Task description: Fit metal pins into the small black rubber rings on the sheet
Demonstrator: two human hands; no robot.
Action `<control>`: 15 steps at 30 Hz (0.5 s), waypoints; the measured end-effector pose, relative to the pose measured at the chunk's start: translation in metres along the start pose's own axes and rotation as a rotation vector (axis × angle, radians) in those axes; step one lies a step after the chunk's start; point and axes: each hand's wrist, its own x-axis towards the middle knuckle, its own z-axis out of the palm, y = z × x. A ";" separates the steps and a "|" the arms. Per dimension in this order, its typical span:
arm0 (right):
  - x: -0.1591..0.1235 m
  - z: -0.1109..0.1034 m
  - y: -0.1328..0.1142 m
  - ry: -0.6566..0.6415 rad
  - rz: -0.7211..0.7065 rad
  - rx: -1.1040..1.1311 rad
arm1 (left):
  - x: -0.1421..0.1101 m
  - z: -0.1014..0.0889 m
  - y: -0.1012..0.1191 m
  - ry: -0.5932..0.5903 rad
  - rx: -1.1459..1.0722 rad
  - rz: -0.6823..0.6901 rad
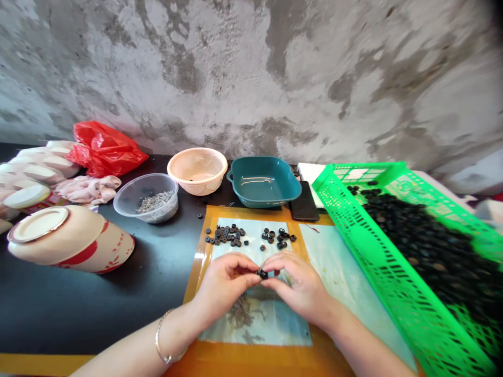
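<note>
My left hand (223,283) and my right hand (301,285) meet over the pale blue sheet (275,330), their thumbs and fingers pinching one small black round piece (262,274) between them. Its details are too small to make out. Just beyond the left hand lies a cluster of black rings with centre holes (231,234). A smaller group of black round pieces (279,237) sits beyond the right hand. Partly hidden below the left hand is a loose pile of thin grey metal pins (240,312).
A green crate (377,283) heaped with black pieces stands on the right. Along the back are a teal basin (263,183), a pink bowl (196,162), a clear bowl of metal pins (129,196) and a dark phone-like slab (304,201). A paper bucket (78,235) stands left.
</note>
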 end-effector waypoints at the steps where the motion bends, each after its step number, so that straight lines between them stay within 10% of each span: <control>1: 0.000 0.000 0.000 -0.002 0.002 0.001 | 0.000 0.000 0.000 -0.002 0.002 0.002; 15: 0.001 0.000 0.001 0.018 -0.070 -0.008 | 0.000 0.000 -0.001 -0.004 -0.004 0.026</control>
